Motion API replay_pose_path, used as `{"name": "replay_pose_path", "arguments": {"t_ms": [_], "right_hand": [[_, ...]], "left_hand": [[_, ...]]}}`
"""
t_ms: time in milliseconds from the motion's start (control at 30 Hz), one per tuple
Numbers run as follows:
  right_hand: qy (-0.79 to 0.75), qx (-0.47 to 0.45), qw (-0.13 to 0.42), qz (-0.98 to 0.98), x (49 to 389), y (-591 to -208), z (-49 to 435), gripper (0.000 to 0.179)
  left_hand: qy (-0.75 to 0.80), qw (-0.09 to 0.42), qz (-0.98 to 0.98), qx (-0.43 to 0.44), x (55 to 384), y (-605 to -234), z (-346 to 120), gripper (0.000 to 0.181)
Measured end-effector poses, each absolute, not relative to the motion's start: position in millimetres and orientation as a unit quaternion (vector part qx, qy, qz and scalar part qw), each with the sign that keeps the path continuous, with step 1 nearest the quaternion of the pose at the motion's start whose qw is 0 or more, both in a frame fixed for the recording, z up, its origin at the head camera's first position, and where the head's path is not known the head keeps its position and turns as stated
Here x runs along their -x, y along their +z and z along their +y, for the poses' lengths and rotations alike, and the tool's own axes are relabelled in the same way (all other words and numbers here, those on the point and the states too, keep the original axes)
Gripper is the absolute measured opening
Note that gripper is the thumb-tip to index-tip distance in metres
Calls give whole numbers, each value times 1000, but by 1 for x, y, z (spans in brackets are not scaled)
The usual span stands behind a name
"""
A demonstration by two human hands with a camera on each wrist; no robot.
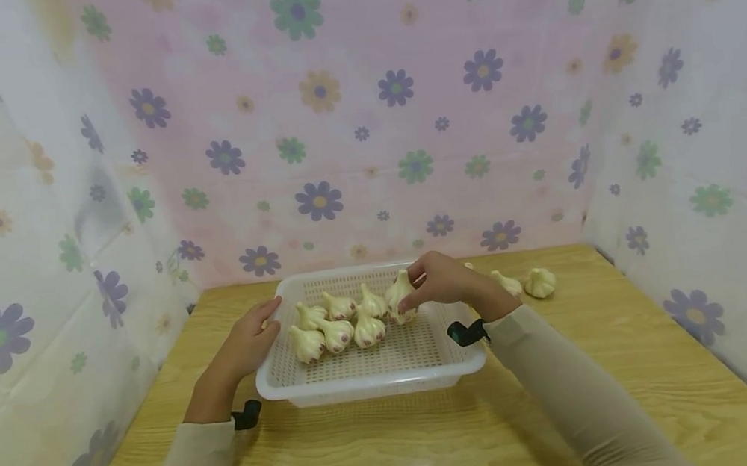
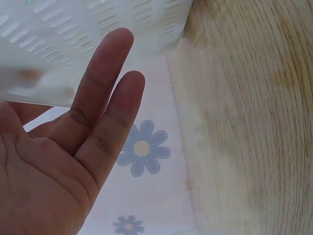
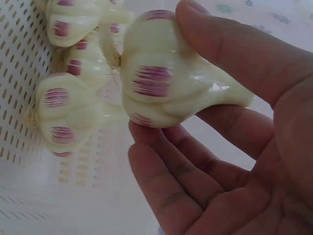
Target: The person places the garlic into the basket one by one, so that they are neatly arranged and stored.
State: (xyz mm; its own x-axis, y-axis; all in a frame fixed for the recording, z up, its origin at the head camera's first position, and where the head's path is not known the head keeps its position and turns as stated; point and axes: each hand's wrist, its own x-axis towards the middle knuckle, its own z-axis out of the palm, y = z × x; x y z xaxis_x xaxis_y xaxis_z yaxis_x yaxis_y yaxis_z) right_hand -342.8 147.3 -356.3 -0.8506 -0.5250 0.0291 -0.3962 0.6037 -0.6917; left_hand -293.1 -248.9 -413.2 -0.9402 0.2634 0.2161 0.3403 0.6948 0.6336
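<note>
A white plastic basket [image 1: 370, 379] with slotted walls stands on the table, with several garlic bulbs [image 1: 338, 335] grouped in its left and middle part. My left hand [image 1: 249, 342] holds the basket's left rim. In the left wrist view, two fingers [image 2: 105, 73] of it extend along the outside of the wall. Over the basket's right half, my right hand [image 1: 442, 280] grips a garlic bulb [image 3: 161, 73] between thumb and fingers. That bulb has purple streaks and a pale stem pointing toward the palm; more streaked bulbs [image 3: 66, 115] lie close beside it.
On the wooden table [image 1: 600, 346], right of the basket, a garlic bulb [image 1: 540, 283] lies near another bulb [image 1: 508, 283], partly hidden by my right wrist. Flowered cloth [image 1: 366, 151] walls off the back and both sides of the table.
</note>
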Motion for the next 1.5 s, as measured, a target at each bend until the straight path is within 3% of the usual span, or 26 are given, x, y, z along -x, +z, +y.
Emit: {"name": "replay_pose_path", "arguments": {"t_ms": [67, 200, 300, 467, 900, 1100, 1500], "right_hand": [[-350, 251, 96, 897, 345, -357, 144, 40], [-334, 232, 106, 908, 348, -361, 140, 57], [-327, 239, 129, 905, 350, -364, 135, 39], [-323, 270, 149, 895, 352, -369, 130, 60], [-291, 276, 168, 900, 351, -369, 120, 63], [-254, 277, 168, 912, 350, -369, 117, 62], [-195, 256, 155, 934, 351, -373, 116, 43]], "left_hand": [[-354, 54, -919, 162, 293, -415, -249, 57], [-356, 53, -920, 153, 293, -417, -251, 57], [-356, 51, -921, 150, 293, -417, -251, 57], [-352, 50, -922, 154, 293, -412, -251, 57], [-361, 47, -919, 149, 291, -411, -249, 57], [-358, 47, -921, 147, 292, -413, -250, 57], [-364, 45, -918, 152, 291, -414, -251, 57]]}}
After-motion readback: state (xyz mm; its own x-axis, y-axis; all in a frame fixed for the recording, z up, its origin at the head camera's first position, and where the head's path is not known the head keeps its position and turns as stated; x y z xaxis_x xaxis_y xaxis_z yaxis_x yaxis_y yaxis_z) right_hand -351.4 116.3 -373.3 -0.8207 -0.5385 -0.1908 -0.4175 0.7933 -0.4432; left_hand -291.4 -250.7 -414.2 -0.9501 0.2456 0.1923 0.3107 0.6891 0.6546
